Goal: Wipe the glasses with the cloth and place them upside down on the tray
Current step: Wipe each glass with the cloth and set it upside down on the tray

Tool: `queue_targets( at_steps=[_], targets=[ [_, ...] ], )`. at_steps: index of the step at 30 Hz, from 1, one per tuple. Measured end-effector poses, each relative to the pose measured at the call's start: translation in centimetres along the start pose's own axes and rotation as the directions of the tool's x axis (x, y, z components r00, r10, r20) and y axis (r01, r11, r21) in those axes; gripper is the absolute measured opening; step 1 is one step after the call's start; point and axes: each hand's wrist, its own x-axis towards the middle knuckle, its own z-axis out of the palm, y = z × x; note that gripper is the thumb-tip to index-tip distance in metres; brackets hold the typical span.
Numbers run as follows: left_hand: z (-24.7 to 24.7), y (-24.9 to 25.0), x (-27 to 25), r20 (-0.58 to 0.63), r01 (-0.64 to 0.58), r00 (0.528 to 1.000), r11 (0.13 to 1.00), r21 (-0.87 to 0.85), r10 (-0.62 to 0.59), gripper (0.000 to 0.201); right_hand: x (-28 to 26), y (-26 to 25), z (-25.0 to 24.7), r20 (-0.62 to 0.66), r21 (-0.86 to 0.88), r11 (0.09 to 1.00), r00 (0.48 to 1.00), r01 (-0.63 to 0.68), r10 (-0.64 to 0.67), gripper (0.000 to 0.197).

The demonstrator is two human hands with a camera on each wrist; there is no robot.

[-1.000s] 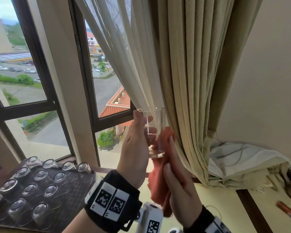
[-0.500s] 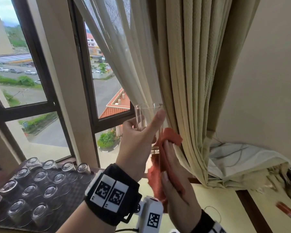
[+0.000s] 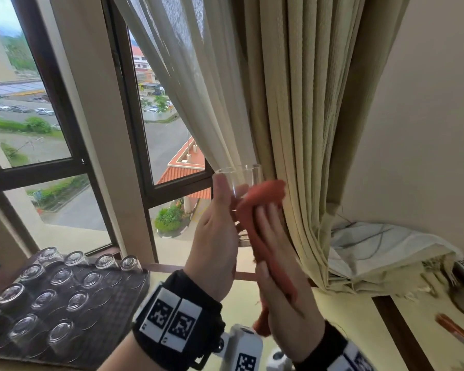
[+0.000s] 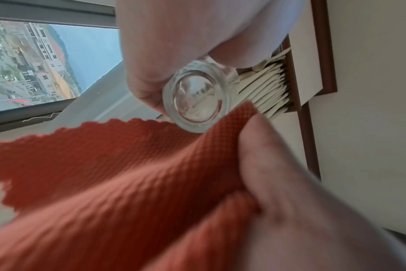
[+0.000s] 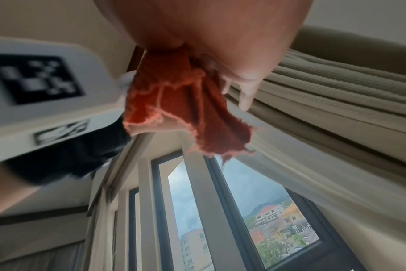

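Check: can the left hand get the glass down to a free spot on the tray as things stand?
Probably yes. The left hand holds the glass upright in the air, the tray lies below on its own side, and its near-right spots look bare. Only the right hand's cloth touches the glass.

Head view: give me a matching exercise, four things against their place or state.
Things:
1. glass
2. cloth
3. tray
4. curtain

Places or states:
A. hanging beside the window
B. gripped upright in the left hand
C. carrying upside-down glasses
D. pressed to the glass by the right hand

Pairs: 1-B, 2-D, 3-C, 4-A
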Motion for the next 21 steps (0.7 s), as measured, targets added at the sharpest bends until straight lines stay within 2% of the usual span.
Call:
queue_targets(
  at_steps=[1,3,5,7,8,10,12,16,19,21],
  targets=[
    [-0.4,0.0,0.3,0.005,-0.020,1.000,1.000,0.019,0.020,0.074,-0.7,0.5,0.3,0.011,0.020,1.000,1.000,-0.016,0.015,0.061],
    [-0.7,-0.1,0.5,0.029,-0.052,0.998,0.997,0.065,0.051,0.077,-1.1,0.5,0.7,-0.003,0.149,0.981,0.992,-0.127,0.129,0.060],
    [-0.6,-0.2,0.0,0.082,-0.064,0.995,0.992,0.109,0.055,0.075,-0.2,0.3,0.6,-0.023,0.230,0.934,0.958,-0.273,0.285,0.057],
    [0.1,-0.1,-0.8,0.155,-0.089,0.986,0.987,0.136,0.068,0.072,1.5,0.4,-0.1,-0.055,0.259,0.912,0.938,-0.319,0.343,0.059],
    [0.5,-0.2,-1.0,0.159,-0.109,0.984,0.984,0.138,0.086,0.071,2.4,0.1,-0.4,-0.090,0.259,0.920,0.941,-0.293,0.325,0.059],
    [0.9,-0.1,-1.0,0.106,-0.110,0.989,0.989,0.100,0.100,0.073,3.5,-0.3,-0.5,-0.163,0.190,0.967,0.965,-0.172,0.204,0.058],
    [0.9,0.1,-0.6,0.058,-0.093,0.994,0.994,0.060,0.089,0.078,3.8,-0.9,-0.3,-0.122,0.115,0.991,0.989,-0.068,0.082,0.057],
    [-0.3,0.7,0.5,0.005,-0.083,0.997,0.996,0.030,0.083,0.080,2.2,0.3,0.6,0.018,-0.077,0.996,0.999,0.041,-0.040,0.063],
    [-0.9,0.7,1.0,-0.038,-0.067,0.997,0.996,0.061,0.069,0.077,0.2,0.8,1.2,0.008,0.051,0.999,1.000,-0.014,0.014,0.059],
    [-0.9,0.5,0.8,-0.014,-0.067,0.998,0.993,0.100,0.069,0.078,0.0,0.2,1.2,-0.012,0.178,0.981,0.997,-0.076,0.079,0.056]
  ],
)
